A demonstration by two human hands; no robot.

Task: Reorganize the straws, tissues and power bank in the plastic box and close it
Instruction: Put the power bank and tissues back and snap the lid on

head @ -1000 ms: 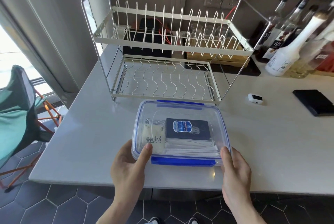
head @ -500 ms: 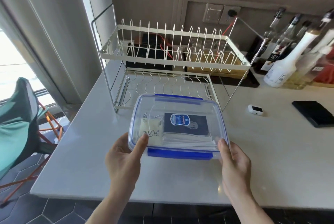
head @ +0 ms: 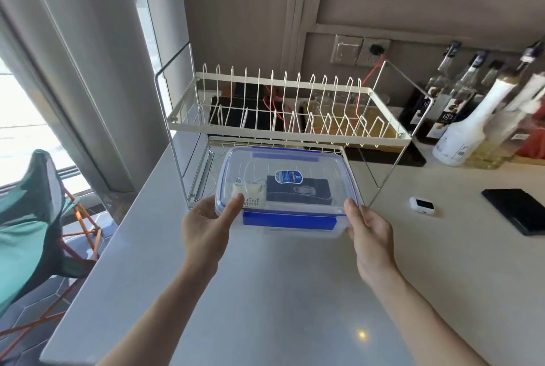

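plastic box (head: 287, 185) lidded, gripped between both hands (head: 206, 225)

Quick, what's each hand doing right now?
Left hand: grips the plastic box at its left corner.
Right hand: grips its right corner.

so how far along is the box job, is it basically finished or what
Nearly finished. Done: the power bank and tissue pack lie inside the plastic box, its lid on and the blue front clip down. In hand: the left hand and right hand grip the box's near corners, holding it in front of the dish rack's lower tier. Left: setting it down. I cannot make out the straws.
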